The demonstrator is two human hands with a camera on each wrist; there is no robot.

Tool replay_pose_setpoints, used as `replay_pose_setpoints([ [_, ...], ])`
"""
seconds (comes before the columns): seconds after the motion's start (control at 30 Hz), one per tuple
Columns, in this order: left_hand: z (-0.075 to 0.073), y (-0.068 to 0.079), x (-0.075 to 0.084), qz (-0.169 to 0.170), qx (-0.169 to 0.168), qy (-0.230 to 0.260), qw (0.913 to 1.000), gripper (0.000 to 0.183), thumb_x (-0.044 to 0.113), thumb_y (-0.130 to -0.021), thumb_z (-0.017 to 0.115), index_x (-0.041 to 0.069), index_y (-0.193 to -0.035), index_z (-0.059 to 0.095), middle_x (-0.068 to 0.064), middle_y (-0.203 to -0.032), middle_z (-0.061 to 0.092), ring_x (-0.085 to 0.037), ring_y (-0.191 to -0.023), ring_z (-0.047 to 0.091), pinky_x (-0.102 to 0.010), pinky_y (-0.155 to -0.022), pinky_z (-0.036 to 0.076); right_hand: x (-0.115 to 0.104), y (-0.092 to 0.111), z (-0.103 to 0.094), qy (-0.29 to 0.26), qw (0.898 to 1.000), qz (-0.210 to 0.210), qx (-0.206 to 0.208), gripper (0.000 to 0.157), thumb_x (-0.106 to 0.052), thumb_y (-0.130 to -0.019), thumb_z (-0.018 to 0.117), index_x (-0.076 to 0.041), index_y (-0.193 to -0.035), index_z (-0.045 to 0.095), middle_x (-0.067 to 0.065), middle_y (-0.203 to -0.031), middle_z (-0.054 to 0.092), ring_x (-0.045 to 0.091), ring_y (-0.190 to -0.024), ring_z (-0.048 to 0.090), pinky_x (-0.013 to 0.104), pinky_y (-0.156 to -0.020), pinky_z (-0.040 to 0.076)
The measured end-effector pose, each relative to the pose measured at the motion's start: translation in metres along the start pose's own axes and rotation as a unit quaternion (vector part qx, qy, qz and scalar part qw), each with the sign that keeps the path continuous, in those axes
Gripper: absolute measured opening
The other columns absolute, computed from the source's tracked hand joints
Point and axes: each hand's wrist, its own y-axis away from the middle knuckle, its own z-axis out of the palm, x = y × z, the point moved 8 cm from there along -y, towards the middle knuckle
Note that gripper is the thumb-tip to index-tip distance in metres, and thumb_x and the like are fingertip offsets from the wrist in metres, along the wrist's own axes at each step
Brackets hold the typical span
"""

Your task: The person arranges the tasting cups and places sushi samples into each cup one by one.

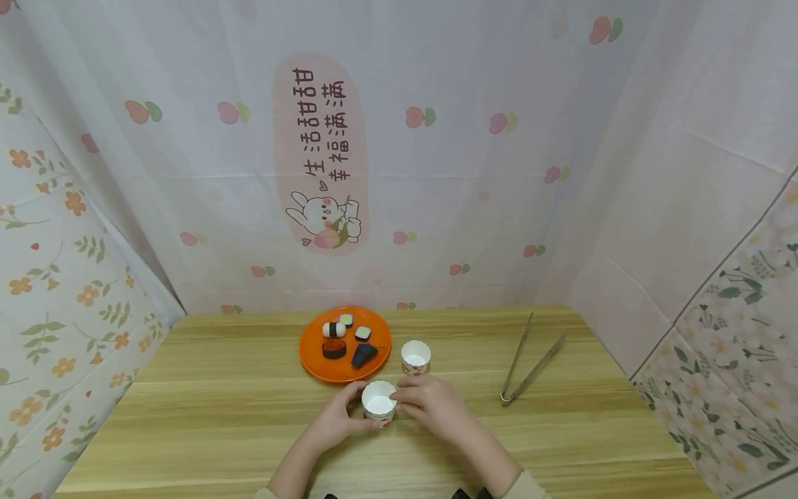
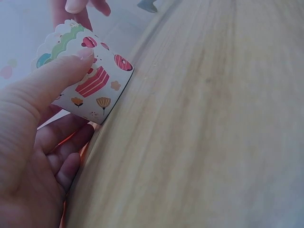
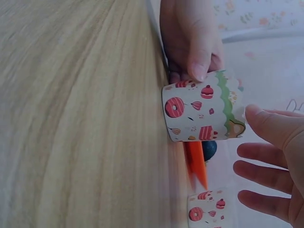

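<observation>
**While the left hand (image 1: 339, 416) grips the near paper cup (image 1: 378, 404), the right hand (image 1: 433, 402) is at its rim**

Head: from my remote station I see the near paper cup upright on the wooden table (image 1: 218, 388), just on the near side of the orange plate (image 1: 339, 373). Left thumb and fingers are round it; right fingertips are at the opposite side of the rim. On the plate I count five sushi-shaped pieces (image 1: 334, 330). The far paper cup (image 1: 415, 355) stands just to the plate's right. Metal tongs (image 1: 537, 367) lie well apart at right, arms spread.

Left wrist: I note the left thumb pressed on the printed wall, the lower fingers curled beside the base. Right fingertips show beyond the rim.

Right wrist: right fingers are spread, off the cup; the thumb tip is at the scalloped rim, and I cannot tell whether it touches. Left thumb rests on the cup's opposite side.
</observation>
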Motion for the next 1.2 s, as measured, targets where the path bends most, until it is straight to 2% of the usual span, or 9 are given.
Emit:
replay_pose_setpoints([
  [0.37, -0.001, -0.001, 0.0, 0.003, -0.001, 0.0, 1.0, 0.063, 0.026, -0.072, 0.085, 0.009, -0.125, 0.056, -0.001, -0.118, 0.061, -0.024, -0.112, 0.052, -0.052, -0.098, 0.038, -0.002, -0.001, 0.006, 0.007, 1.0, 0.0, -0.017, 0.014, -0.02, -0.081, 0.076, -0.018, -0.095, 0.077, 0.001, -0.103, 0.069, 0.014, -0.092, 0.065, 0.03, -0.079, 0.054],
  [0.67, -0.001, -0.001, -0.002, -0.001, 0.0, -0.005, 1.0, 0.064, 0.027, -0.072, 0.085, 0.01, -0.126, 0.056, -0.001, -0.117, 0.061, -0.024, -0.111, 0.052, -0.051, -0.097, 0.038, -0.003, -0.002, 0.007, 0.006, 1.0, -0.015, -0.004, 0.011, -0.017, -0.079, 0.079, -0.017, -0.089, 0.077, 0.0, -0.099, 0.07, 0.013, -0.089, 0.065, 0.027, -0.077, 0.054],
  [0.9, -0.001, 0.0, -0.001, -0.004, 0.001, -0.005, 1.0, 0.065, 0.028, -0.071, 0.085, 0.009, -0.126, 0.056, -0.002, -0.119, 0.06, -0.025, -0.113, 0.052, -0.052, -0.098, 0.038, -0.003, -0.003, 0.005, -0.005, 1.0, -0.011, -0.001, 0.008, -0.017, -0.08, 0.078, -0.017, -0.088, 0.076, -0.001, -0.1, 0.069, 0.012, -0.09, 0.065, 0.027, -0.078, 0.054],
  [1.2, -0.002, 0.0, 0.0, -0.013, -0.002, 0.013, 0.9998, 0.066, 0.024, -0.072, 0.085, 0.009, -0.128, 0.054, -0.005, -0.123, 0.059, -0.026, -0.117, 0.05, -0.054, -0.101, 0.036, -0.003, -0.005, -0.007, -0.001, 1.0, -0.01, 0.019, 0.009, -0.018, -0.08, 0.077, -0.017, -0.089, 0.077, 0.002, -0.103, 0.07, 0.015, -0.093, 0.066, 0.029, -0.079, 0.054],
])
